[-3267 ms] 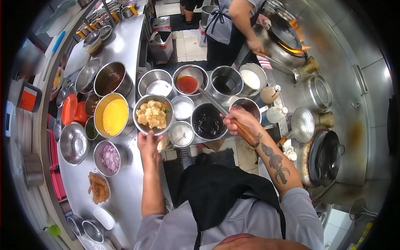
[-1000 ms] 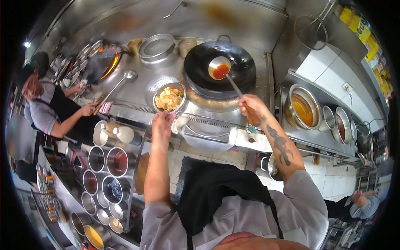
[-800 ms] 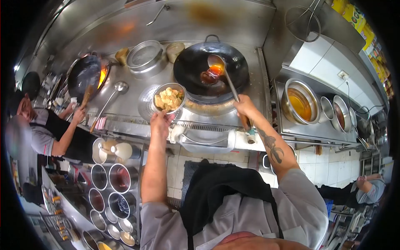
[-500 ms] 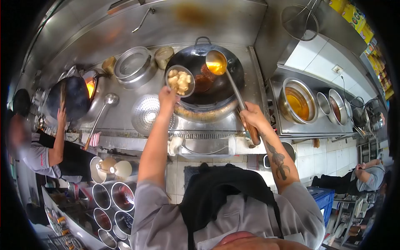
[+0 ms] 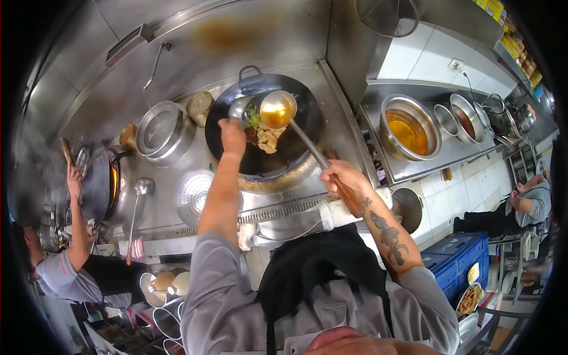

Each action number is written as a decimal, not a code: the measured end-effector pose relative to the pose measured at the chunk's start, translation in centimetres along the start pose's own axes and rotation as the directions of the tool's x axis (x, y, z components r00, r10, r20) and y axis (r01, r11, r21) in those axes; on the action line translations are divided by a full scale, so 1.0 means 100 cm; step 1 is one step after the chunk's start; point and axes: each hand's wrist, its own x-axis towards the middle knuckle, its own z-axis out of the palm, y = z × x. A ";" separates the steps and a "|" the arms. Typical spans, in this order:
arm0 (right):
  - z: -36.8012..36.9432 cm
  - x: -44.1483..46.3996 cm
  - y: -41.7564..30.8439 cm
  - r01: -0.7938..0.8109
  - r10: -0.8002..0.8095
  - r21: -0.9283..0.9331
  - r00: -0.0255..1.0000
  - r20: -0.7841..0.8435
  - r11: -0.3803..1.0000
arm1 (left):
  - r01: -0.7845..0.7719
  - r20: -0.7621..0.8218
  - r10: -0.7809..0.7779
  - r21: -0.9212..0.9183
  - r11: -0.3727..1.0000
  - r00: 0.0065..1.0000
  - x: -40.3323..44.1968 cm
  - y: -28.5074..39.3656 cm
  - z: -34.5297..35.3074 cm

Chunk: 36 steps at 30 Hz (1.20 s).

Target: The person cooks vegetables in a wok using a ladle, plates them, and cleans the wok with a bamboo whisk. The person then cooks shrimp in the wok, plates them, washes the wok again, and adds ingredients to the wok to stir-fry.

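My left hand [image 5: 232, 137] is closed on a small metal bowl [image 5: 240, 108], tipped over the left part of the black wok [image 5: 296, 97]. Battered pieces [image 5: 268, 139] and some green vegetables [image 5: 253, 116] lie in the wok beside dark red sauce. My right hand [image 5: 347, 179] grips the wooden handle of a ladle [image 5: 309, 146], whose bowl, with an amber shine, is over the wok above the food. The inside of the small bowl is mostly hidden.
A perforated strainer [image 5: 194, 198] lies left of the wok, near stacked metal pans [image 5: 160, 133]. A basin of amber liquid [image 5: 410, 131] stands on the right counter. Another ladle [image 5: 137, 207] and a co-worker [image 5: 71, 260] at a flaming wok are farther left. Another person [image 5: 529, 201] is at far right.
From the left counter, the view has turned to the stove. The small bowl has moved over the wok and tipped; its food is now in the wok. Sauce has left the ladle.
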 end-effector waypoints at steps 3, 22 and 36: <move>0.014 -0.001 -0.006 0.021 -0.026 -0.091 0.998 -0.056 0.996 | -0.012 -0.037 0.012 -0.005 1.000 0.999 -0.002 -0.009 -0.002; -0.011 -0.023 0.004 0.358 -0.378 -0.813 0.907 0.187 0.458 | 0.323 -0.212 -0.433 -0.407 0.854 0.876 -0.052 -0.013 -0.067; -0.100 0.036 0.016 0.429 -0.513 -0.900 0.792 0.332 0.080 | 0.245 -0.471 -0.880 -0.861 0.445 -0.057 -0.579 0.111 -0.357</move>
